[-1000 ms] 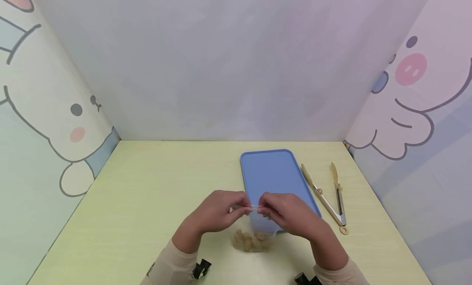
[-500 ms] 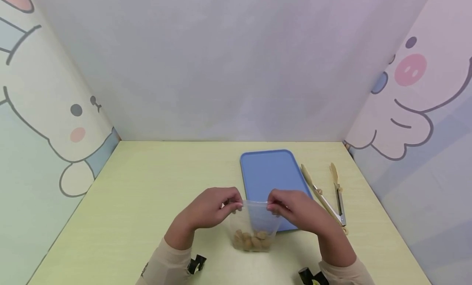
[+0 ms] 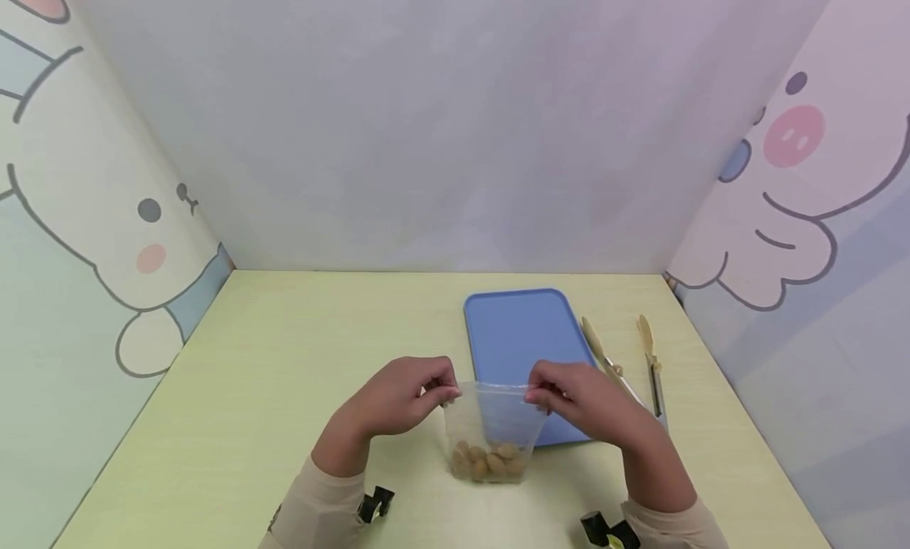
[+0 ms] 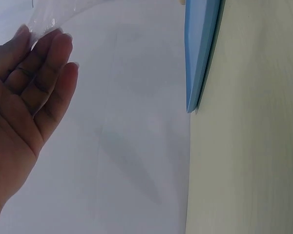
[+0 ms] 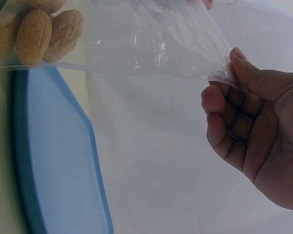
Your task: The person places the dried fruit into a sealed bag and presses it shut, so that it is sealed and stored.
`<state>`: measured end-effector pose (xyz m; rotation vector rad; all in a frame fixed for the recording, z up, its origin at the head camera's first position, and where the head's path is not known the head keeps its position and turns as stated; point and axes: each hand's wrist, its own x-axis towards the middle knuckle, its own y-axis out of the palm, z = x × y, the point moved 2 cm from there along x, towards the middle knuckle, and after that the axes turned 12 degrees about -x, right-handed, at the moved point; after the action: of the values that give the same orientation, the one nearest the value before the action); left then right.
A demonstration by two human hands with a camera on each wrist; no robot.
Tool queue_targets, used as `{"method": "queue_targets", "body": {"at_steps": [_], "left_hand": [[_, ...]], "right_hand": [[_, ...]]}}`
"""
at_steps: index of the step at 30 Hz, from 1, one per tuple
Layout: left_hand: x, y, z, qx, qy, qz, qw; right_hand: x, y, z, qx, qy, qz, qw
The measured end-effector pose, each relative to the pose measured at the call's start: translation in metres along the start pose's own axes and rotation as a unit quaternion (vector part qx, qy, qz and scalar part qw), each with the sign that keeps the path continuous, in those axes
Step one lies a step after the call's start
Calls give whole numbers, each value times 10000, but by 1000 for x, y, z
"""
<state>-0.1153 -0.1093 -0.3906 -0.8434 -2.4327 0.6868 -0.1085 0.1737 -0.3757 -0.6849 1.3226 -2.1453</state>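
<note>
A clear plastic bag [image 3: 465,419] hangs upright between the two hands, with several brown, wrinkled, oval nut-like pieces [image 3: 490,462] at its bottom. My left hand [image 3: 401,395] pinches the bag's top left corner between thumb and fingers. At the top right corner, my right hand [image 3: 586,399] holds the rim the same way, other fingers curled below. The rim is stretched fairly straight between them. In the right wrist view the wrinkled pieces [image 5: 34,36] show large through the plastic. Only a corner of the bag [image 4: 63,12] shows in the left wrist view.
A blue tray [image 3: 522,328] lies behind the bag, partly seen through it. Right of the tray are metal tongs [image 3: 652,375] with beige tips, spread apart and partly hidden by the right forearm. Walls with cartoon animals enclose the pale yellow table [image 3: 320,320].
The hands have moved apart, left hand to the left and right hand to the right. Between them the bag's top edge has spread wide, and its contents show more plainly.
</note>
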Motion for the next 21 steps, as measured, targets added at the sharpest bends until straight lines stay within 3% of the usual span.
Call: {"method": "queue_targets", "body": {"at_steps": [6, 14, 21], "left_hand": [[-1, -2, 2, 27, -53, -19, 10000], [-2, -2, 4, 119, 280, -209, 9993], [-3, -3, 5, -174, 111, -117, 9997]], "right_hand": [[-1, -1, -3, -204, 176, -23, 9996], [-3, 0, -6, -404, 78, -292, 9987], [-2, 1, -5, -406, -76, -488, 9980]]}}
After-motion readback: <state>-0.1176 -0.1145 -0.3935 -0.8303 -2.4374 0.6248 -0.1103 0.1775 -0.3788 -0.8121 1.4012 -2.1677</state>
